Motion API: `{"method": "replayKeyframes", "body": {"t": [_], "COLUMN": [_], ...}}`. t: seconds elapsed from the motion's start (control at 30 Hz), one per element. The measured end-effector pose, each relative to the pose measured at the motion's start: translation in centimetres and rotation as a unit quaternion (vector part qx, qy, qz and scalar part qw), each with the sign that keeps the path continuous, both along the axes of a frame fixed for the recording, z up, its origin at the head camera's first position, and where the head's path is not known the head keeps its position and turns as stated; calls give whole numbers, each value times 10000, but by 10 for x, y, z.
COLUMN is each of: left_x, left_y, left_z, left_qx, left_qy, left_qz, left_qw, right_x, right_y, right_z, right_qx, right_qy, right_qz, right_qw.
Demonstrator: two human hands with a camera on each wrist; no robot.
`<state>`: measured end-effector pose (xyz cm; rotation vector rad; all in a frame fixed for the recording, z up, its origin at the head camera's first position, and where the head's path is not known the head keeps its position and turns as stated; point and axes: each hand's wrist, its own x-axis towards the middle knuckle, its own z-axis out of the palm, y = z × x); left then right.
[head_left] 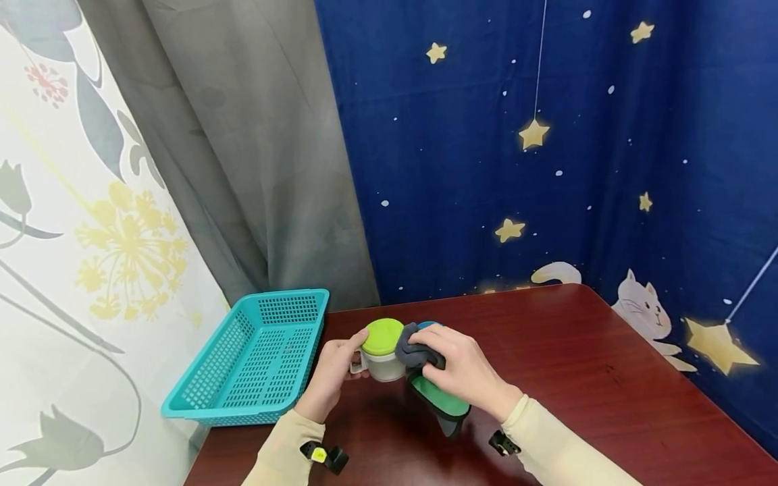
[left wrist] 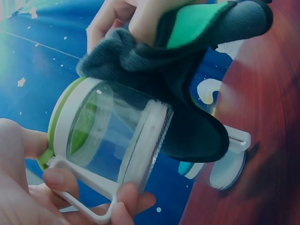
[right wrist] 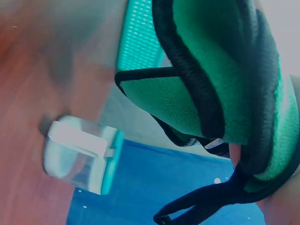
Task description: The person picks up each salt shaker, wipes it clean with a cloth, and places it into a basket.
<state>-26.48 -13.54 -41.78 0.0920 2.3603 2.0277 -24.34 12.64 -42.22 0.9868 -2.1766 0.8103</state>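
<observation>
In the head view my left hand [head_left: 331, 370] holds a clear seasoning jar [head_left: 386, 368] with a lime-green lid and a white handle. Its fingers wrap round the handle, as the left wrist view shows, where the jar [left wrist: 105, 136] is tilted. My right hand [head_left: 467, 370] pinches a bunched cloth [head_left: 448, 399], dark grey on one side and green on the other. The grey side [left wrist: 136, 61] touches the jar near its lid, and the rest hangs down. Behind the cloth, a second jar [right wrist: 79, 154] with a blue lid and white handle stands on the table, mostly hidden from the head view.
A turquoise plastic basket [head_left: 173, 409] stands at the left of the dark red wooden table [head_left: 583, 364]. Curtains [head_left: 462, 169] hang behind the table's far edge. Each wrist carries a strapped device, such as the black one [head_left: 503, 443] on the right.
</observation>
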Motion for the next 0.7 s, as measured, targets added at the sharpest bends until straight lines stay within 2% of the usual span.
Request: {"method": "replayKeyframes", "body": {"t": [0.17, 0.43, 0.53, 0.7], "left_x": [-1, 3, 2, 2], "left_y": [1, 1, 0, 0], "left_z": [-3, -3, -2, 4], "left_qx": [44, 102, 192, 215], "left_qy": [27, -64, -149, -150], "left_qz": [-52, -47, -67, -150], "left_qw": [10000, 9999, 9997, 9995], "right_x": [2, 2, 2, 0], "right_y": [4, 2, 4, 10], "right_z": [10, 9, 1, -27], "right_qx": [-179, -118, -42, 355], "right_qy": [23, 36, -8, 95], "right_qz": [185, 215, 167, 82], "right_qw": [9997, 9997, 9999, 9993]}}
